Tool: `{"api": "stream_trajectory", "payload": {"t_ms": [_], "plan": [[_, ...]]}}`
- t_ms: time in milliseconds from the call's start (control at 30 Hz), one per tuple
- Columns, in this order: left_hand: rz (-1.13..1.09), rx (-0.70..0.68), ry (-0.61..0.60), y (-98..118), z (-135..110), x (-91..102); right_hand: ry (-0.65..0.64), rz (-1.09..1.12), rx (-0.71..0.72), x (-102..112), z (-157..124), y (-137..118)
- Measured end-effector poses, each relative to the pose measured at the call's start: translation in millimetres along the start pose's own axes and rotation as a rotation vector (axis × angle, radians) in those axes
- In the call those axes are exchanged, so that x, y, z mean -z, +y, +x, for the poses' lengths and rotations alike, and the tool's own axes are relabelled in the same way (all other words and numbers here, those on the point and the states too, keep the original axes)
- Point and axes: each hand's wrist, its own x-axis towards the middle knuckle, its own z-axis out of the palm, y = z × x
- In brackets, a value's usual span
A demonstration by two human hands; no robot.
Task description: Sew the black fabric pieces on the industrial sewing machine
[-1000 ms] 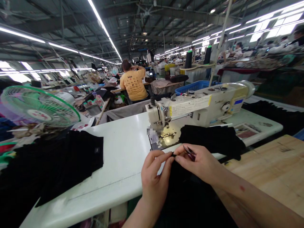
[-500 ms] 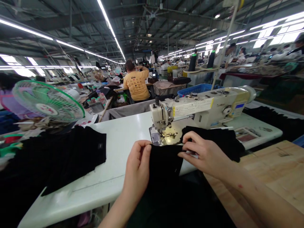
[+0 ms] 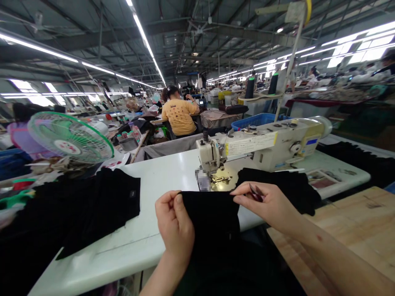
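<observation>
Black cloth [image 3: 211,218] held at the near edge of the white table [image 3: 157,172], with the sewing machine [image 3: 265,146] on the far side. The left hand [image 3: 175,228] pinches the cloth's upper left corner between thumb and fingers; the right hand [image 3: 271,203] pinches the upper right corner, dark snips [image 3: 256,193] lodged in the same grip. The lower extent merges with the darkness below. The material appears light, soft and matt, hence probably not slippery, but liable to sag if unsupported. The two upper corners seem the soundest hold, snip points kept off the fabric.
</observation>
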Motion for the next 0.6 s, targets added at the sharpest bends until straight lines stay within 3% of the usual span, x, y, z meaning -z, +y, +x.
{"api": "stream_trajectory", "payload": {"t_ms": [200,400,467,600], "plan": [[-0.046,0.122,-0.023,-5,-4,2.3,0.093,0.046,0.072,-5,8,-3],[-0.077,0.303,-0.125,-17,-4,10.2,0.009,-0.004,0.085,-7,18,-4],[-0.011,0.247,-0.217,-18,1,15.2,-0.013,-0.054,0.106,-8,21,-3],[0.102,-0.126,-0.366,-5,17,17.3,-0.042,-0.252,0.311,-12,27,-4]]}}
